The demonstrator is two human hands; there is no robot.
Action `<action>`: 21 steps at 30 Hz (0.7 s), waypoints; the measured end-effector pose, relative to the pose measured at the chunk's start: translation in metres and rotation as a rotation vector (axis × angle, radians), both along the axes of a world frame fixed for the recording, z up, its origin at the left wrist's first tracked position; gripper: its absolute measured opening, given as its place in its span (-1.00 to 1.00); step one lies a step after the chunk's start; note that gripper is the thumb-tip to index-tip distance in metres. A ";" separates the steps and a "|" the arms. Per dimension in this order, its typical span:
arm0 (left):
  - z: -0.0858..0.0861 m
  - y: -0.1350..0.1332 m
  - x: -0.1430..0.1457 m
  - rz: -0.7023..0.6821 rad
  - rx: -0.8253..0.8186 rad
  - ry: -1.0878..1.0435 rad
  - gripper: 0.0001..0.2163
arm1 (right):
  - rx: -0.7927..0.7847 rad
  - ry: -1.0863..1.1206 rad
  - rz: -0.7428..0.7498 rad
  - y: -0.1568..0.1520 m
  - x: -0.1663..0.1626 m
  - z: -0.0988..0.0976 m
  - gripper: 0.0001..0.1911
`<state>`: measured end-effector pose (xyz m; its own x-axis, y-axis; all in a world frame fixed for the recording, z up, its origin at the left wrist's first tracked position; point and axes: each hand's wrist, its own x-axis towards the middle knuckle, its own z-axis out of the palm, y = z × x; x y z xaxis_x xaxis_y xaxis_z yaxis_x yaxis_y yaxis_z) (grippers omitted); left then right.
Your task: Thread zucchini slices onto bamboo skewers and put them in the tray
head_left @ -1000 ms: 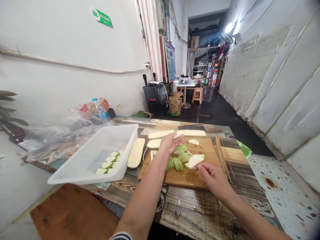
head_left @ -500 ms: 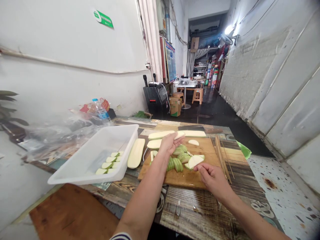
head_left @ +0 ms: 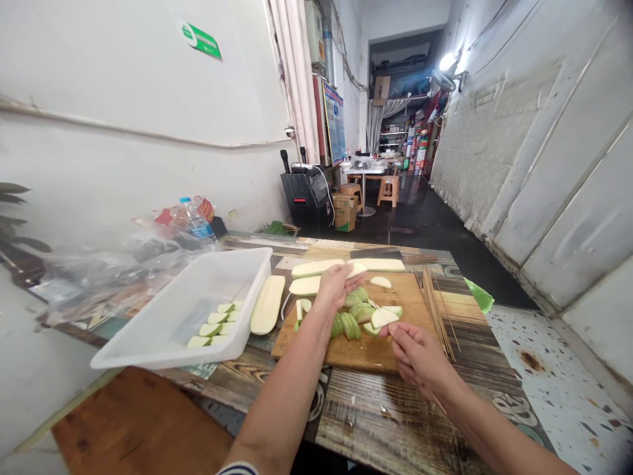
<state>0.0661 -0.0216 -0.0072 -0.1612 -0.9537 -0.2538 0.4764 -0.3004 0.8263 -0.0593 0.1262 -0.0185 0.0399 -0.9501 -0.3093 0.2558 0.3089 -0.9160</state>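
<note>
My left hand [head_left: 337, 285] reaches over the cutting board [head_left: 405, 297] with its fingers closed on a pale slice of green-skinned vegetable, apparently zucchini [head_left: 357, 269]. At the board's right side, my right hand [head_left: 420, 353] pinches what looks like a thin bamboo skewer [head_left: 437, 401], mostly hidden by the palm. Right at those fingertips is a half-round zucchini slice [head_left: 384, 319]; whether the skewer pierces it I cannot tell. Between the hands lies a pile of cut slices [head_left: 350, 326]. Long zucchini halves [head_left: 316, 268] rest along the board's far edge.
On the left stands a white plastic tub [head_left: 180, 310] holding skewered slices [head_left: 212, 328]. Another zucchini half [head_left: 268, 305] lies beside it. Loose bamboo skewers [head_left: 435, 313] lie along the board's right edge. Plastic bags [head_left: 113, 270] and a water bottle [head_left: 196, 218] crowd the table's far left.
My right hand has turned slightly, and the half-round slice at its fingertips sits lower and looks flatter. The left hand keeps its hold. The whole view has shifted a little.
</note>
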 end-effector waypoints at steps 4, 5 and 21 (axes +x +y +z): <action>0.002 0.003 -0.002 -0.006 0.009 -0.016 -0.88 | -0.003 -0.055 0.021 -0.001 -0.001 -0.004 -0.42; 0.002 0.004 -0.002 -0.006 0.011 -0.017 -0.88 | -0.012 -0.045 0.017 -0.002 -0.001 -0.005 -0.43; 0.001 0.009 -0.006 -0.026 -0.016 0.014 -0.86 | -0.529 1.114 -0.104 -0.002 -0.009 -0.022 -0.61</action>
